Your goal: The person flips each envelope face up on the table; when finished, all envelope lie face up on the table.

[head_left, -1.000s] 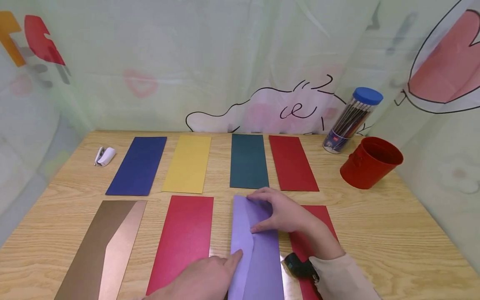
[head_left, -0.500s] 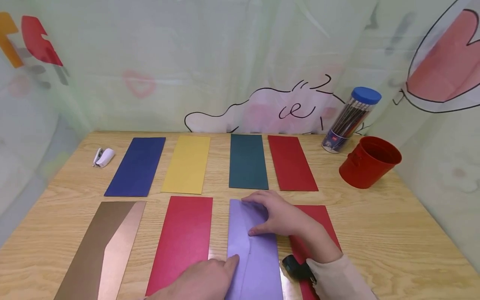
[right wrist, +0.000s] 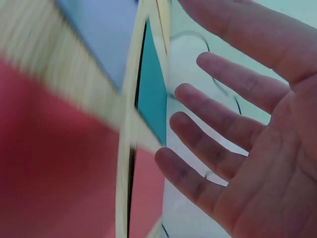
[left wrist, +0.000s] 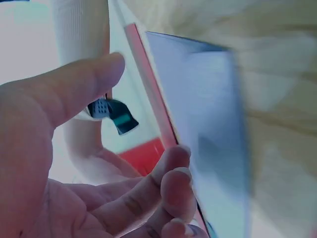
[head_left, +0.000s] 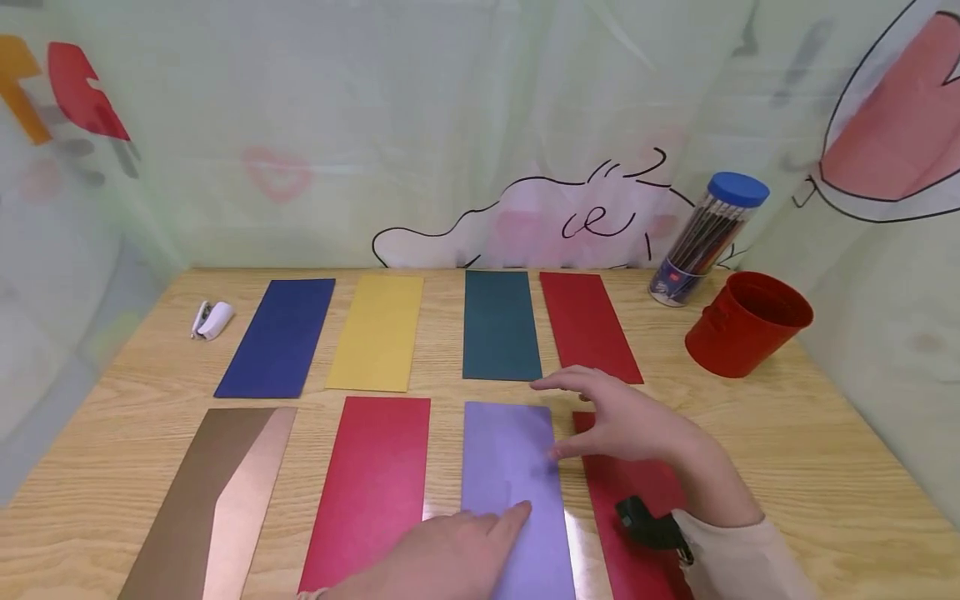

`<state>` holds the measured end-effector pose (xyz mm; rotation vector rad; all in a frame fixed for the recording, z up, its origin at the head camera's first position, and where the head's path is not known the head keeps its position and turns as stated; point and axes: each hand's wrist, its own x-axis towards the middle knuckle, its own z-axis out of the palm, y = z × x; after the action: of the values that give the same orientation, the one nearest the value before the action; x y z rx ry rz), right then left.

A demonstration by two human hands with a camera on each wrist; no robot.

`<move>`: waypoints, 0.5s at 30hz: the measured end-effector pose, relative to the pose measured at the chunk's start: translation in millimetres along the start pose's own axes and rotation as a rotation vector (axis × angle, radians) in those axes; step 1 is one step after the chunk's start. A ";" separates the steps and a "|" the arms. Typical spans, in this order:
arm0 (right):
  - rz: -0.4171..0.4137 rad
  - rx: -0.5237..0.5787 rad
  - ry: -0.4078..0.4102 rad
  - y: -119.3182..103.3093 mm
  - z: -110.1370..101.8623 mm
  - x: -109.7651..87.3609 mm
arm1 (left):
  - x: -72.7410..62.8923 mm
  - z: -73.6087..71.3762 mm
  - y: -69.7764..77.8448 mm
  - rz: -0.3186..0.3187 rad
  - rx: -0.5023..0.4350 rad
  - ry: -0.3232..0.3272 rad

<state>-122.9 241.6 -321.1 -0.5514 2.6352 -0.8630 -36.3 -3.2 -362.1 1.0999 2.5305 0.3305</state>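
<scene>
A long purple envelope (head_left: 504, 446) lies front centre on the table, its visible face plain; in the left wrist view a crease and a raised edge show on this purple envelope (left wrist: 213, 114). My left hand (head_left: 450, 552) lies over its lower left part, the index fingertip overlapping its middle. Nothing sits between that hand's thumb and fingers in the left wrist view. My right hand (head_left: 633, 421) hovers at the envelope's right edge, partly over a red envelope (head_left: 622, 492). Its fingers are spread and hold nothing, as the right hand (right wrist: 262, 134) shows in its wrist view.
Brown (head_left: 213, 492) and crimson (head_left: 371, 483) envelopes lie to the left. Behind are blue (head_left: 276, 337), yellow (head_left: 377, 333), dark green (head_left: 501, 325) and red (head_left: 591, 327) ones. A white stapler (head_left: 212, 320), pencil tube (head_left: 705, 242) and red bucket (head_left: 742, 329) stand near the edges.
The angled flap edge along the purple envelope no longer shows; its face now looks plain. My right hand has let go and moved right, and my left hand has shifted right across it.
</scene>
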 end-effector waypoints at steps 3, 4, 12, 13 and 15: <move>0.025 0.009 0.007 14.3 -10.4 -8.2 | 16.8 -3.1 13.1 0.069 0.105 0.015; 0.032 0.010 0.008 20.0 -12.8 -11.1 | 22.7 -3.5 17.5 0.090 0.137 0.017; 0.140 0.029 -0.015 67.8 -23.5 -31.6 | 63.1 5.0 46.8 0.179 0.167 -0.019; 0.144 0.037 -0.016 72.2 -24.5 -32.5 | 67.2 5.7 50.0 0.182 0.157 -0.047; 0.148 0.059 -0.022 79.1 -26.2 -33.0 | 74.2 8.7 55.5 0.195 0.163 -0.067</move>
<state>-125.1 328.2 -343.9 -0.3433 2.5835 -0.8804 -43.2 89.4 -367.8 1.3996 2.4315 0.1358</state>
